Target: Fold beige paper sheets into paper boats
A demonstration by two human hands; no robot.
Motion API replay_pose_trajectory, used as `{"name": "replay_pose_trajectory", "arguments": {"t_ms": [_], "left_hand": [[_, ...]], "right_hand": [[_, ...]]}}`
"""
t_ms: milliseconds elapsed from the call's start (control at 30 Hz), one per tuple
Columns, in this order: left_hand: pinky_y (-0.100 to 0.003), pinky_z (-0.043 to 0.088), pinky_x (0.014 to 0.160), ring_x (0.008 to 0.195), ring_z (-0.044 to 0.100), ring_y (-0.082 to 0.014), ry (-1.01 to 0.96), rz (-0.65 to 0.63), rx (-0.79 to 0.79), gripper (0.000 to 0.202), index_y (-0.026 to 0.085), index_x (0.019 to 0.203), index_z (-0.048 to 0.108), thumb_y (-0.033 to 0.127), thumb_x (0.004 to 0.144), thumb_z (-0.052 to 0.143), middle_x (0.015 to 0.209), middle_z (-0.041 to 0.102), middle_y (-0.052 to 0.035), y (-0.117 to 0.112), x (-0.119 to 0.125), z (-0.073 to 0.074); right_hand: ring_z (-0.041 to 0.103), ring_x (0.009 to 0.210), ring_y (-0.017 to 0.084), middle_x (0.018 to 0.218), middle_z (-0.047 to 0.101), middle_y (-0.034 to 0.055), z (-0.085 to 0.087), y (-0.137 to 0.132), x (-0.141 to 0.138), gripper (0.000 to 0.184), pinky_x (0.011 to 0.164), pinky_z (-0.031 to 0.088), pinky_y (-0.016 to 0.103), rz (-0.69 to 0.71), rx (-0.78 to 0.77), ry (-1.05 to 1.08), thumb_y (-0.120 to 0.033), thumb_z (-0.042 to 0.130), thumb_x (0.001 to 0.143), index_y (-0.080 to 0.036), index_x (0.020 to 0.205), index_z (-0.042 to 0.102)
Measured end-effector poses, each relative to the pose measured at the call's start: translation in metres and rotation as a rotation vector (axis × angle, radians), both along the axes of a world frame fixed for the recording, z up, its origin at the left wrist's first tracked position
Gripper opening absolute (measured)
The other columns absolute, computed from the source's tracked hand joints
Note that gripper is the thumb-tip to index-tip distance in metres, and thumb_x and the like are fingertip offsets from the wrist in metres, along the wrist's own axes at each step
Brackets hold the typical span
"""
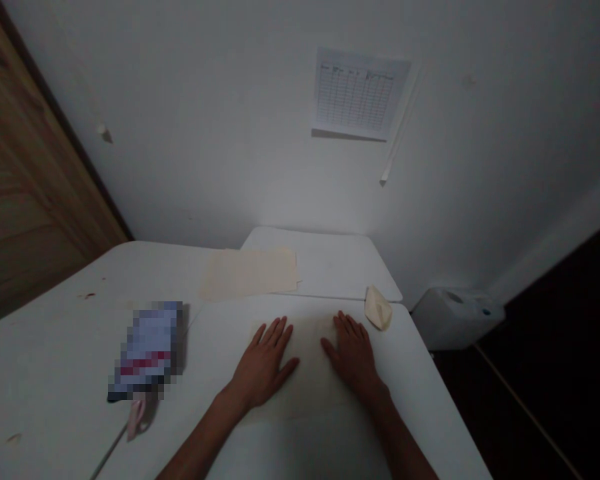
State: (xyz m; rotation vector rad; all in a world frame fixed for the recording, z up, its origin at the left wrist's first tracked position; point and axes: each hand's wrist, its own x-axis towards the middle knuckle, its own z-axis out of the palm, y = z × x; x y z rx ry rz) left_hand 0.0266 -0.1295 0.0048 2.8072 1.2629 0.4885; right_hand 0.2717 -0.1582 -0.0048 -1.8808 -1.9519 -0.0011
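Observation:
A cream sheet of paper [307,380] lies flat on the white table in front of me. My left hand [264,363] rests palm down over its left side, fingers stretched out and thumb spread inward. Over the right side lies my right hand [354,353], also flat with the fingers apart. Neither hand grips anything. Just beyond my right fingertips sits a small folded paper piece [379,309], pale cream and pointed. Farther back on the left are several cream sheets [250,272], lying overlapped.
On the left of the white table [45,360] lies a blurred-out bluish object [150,347] with a pink strap [137,419]. A printed chart [357,93] hangs on the wall. A whitish plastic container [457,317] stands beyond the right edge, and a wooden door [25,147] is at left.

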Motion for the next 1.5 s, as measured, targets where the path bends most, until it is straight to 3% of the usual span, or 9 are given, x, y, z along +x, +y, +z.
{"name": "replay_pose_trajectory", "arguments": {"t_ms": [367, 533, 767, 900, 1067, 1300, 1500], "left_hand": [[-0.049, 0.025, 0.111, 0.138, 0.032, -0.0309, -0.010, 0.160, 0.054, 0.060, 0.014, 0.138, 0.044, 0.053, 0.092, 0.041, 0.149, 0.038, -0.0164, 0.008, -0.002, -0.008], [-0.051, 0.032, 0.103, 0.128, 0.043, -0.0350, -0.058, 0.309, 0.075, 0.051, 0.016, 0.127, 0.052, 0.049, 0.089, 0.047, 0.138, 0.048, -0.0190, 0.004, 0.000, 0.004], [-0.047, 0.039, 0.088, 0.103, 0.054, -0.0333, -0.038, 0.408, 0.069, 0.038, 0.017, 0.107, 0.061, 0.046, 0.088, 0.046, 0.108, 0.060, -0.0159, 0.000, 0.001, 0.023], [-0.043, 0.041, 0.085, 0.096, 0.057, -0.0297, -0.061, 0.410, 0.046, 0.034, 0.018, 0.104, 0.062, 0.045, 0.089, 0.047, 0.097, 0.061, -0.0121, 0.003, -0.001, 0.021], [-0.039, 0.045, 0.087, 0.099, 0.058, -0.0266, -0.180, 0.358, -0.035, 0.034, 0.016, 0.112, 0.059, 0.038, 0.088, 0.051, 0.105, 0.062, -0.0115, 0.007, -0.002, 0.016], [-0.037, 0.048, 0.086, 0.092, 0.062, -0.0235, -0.388, 0.355, -0.167, 0.035, 0.014, 0.113, 0.061, 0.032, 0.083, 0.056, 0.103, 0.066, -0.0103, 0.010, -0.003, 0.006], [-0.034, 0.048, 0.075, 0.079, 0.065, -0.0234, -0.587, 0.354, -0.314, 0.027, 0.017, 0.086, 0.070, 0.037, 0.083, 0.052, 0.086, 0.072, -0.0070, 0.016, -0.004, 0.010]], "right_hand": [[0.046, 0.124, 0.030, 0.133, 0.053, 0.0164, -0.003, 0.000, 0.015, 0.058, 0.104, 0.035, 0.044, -0.135, 0.133, 0.196, -0.041, 0.052, 0.087, -0.011, 0.136, 0.044], [0.058, 0.103, 0.027, 0.108, 0.066, 0.0093, 0.005, -0.003, 0.027, 0.053, 0.092, 0.044, 0.042, -0.160, 0.139, 0.332, -0.038, 0.056, 0.081, -0.018, 0.129, 0.049], [0.057, 0.101, 0.028, 0.109, 0.065, 0.0067, 0.013, -0.009, 0.020, 0.051, 0.093, 0.042, 0.042, -0.072, 0.064, 0.333, -0.031, 0.062, 0.077, -0.023, 0.127, 0.052], [0.057, 0.104, 0.026, 0.109, 0.067, 0.0053, 0.014, -0.008, 0.018, 0.043, 0.095, 0.042, 0.040, -0.028, 0.047, 0.359, -0.025, 0.058, 0.080, -0.024, 0.123, 0.056], [0.058, 0.106, 0.024, 0.110, 0.068, 0.0042, 0.014, -0.007, 0.018, 0.039, 0.095, 0.042, 0.040, 0.057, 0.041, 0.366, -0.021, 0.055, 0.081, -0.023, 0.120, 0.059], [0.057, 0.108, 0.025, 0.114, 0.066, 0.0075, 0.012, -0.008, 0.019, 0.037, 0.098, 0.041, 0.041, 0.040, 0.066, 0.314, -0.024, 0.057, 0.082, -0.020, 0.119, 0.061], [0.055, 0.111, 0.027, 0.124, 0.058, 0.0116, 0.002, -0.003, 0.022, 0.049, 0.098, 0.043, 0.045, -0.040, 0.231, 0.417, -0.035, 0.059, 0.083, -0.017, 0.129, 0.052]]}}
